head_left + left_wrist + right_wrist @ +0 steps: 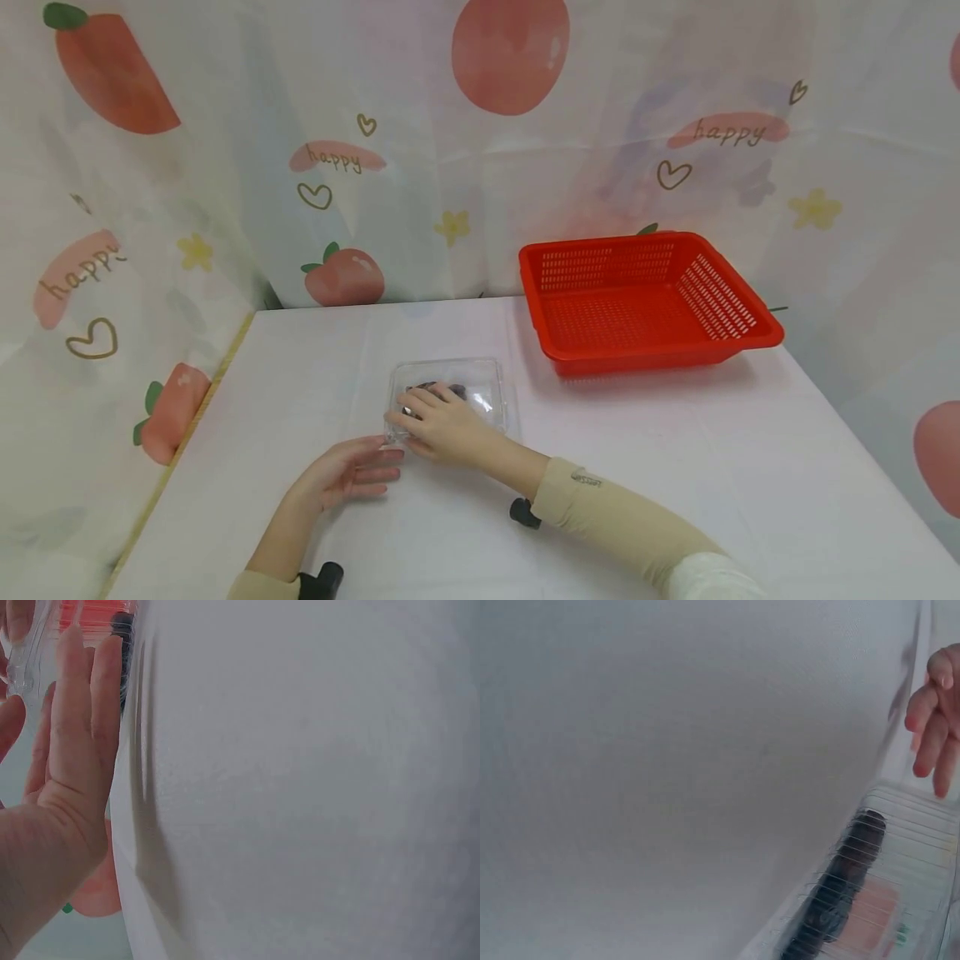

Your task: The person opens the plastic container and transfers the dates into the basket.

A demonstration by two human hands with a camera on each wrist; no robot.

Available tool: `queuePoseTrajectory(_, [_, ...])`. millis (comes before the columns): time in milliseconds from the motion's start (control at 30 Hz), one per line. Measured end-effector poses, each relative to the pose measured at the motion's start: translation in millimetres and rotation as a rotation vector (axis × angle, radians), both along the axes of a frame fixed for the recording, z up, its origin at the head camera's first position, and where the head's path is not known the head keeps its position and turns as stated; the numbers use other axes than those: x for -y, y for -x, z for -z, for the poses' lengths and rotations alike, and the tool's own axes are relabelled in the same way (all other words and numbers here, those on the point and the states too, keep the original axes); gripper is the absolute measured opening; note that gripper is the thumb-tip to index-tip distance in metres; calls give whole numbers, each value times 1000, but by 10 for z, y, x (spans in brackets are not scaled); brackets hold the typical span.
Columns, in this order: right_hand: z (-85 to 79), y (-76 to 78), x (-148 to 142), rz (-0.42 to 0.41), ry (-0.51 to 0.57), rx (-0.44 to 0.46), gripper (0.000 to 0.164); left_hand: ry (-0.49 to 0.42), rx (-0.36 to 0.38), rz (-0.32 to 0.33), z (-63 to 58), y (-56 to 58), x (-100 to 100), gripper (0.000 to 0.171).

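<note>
Clear rectangular plastic box (pixel 489 383) over on the white tabletop (pixel 675 475), under the loosely spread fingers of a right hand (pixel 446 427), at two o'clock from an unclenched left hand (pixel 352 473) with fingers extended, ribbed see-through walls, dark lumpy contents (pixel 840 885) lying low inside.

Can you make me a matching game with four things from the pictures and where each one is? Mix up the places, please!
Things
1. Red basket
2. Dark pieces
3. Right hand
4. Left hand

Places (as the head view shows the table)
A. Inside the clear plastic box
B. At the back right of the white table
C. By the near left corner of the clear plastic box
D. Over the clear plastic box

Right pairs: 1-B, 2-A, 3-D, 4-C
</note>
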State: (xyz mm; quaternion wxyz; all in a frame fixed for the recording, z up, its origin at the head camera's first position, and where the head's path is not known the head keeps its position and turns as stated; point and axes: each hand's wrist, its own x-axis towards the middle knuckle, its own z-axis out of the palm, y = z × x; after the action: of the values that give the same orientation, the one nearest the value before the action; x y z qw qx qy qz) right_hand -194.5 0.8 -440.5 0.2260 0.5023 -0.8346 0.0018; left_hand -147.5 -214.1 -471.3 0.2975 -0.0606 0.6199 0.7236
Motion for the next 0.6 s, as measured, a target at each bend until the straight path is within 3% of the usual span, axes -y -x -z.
queuePoseTrajectory(233, [0,-2,40,-60,19,-23,31,-59,-28,63,-13,-8,27,65])
queuePoseTrajectory(600, [1,-25,95,-41,-46,-22,23,-26,-7,6,5,13,10,56])
